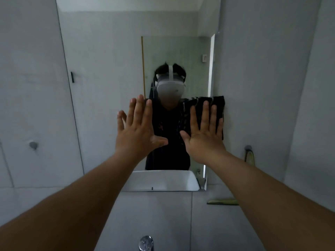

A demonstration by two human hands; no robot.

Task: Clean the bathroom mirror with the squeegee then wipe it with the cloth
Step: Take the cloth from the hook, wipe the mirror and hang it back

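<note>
Under the right hand (204, 132) lies the cloth (216, 107), dark and pressed flat on the mirror (108, 87) near its right edge; the cloth shows above and to the right of the fingers. That puts the task, as I judge it, in its second part: the wiping is under way. The squeegee (223, 202) seems to be the yellow-green bar lying well below the right hand, on the ledge by the wall, so the squeegee pass looks done. How much glass is left to wipe cannot be told. The right hand is spread, fingers straight, palm pushing the cloth against the glass, arm reaching forward and up. The left hand (137, 127) is raised just beside it, fingers straight and apart, holding nothing; whether it touches the mirror I cannot tell.
</note>
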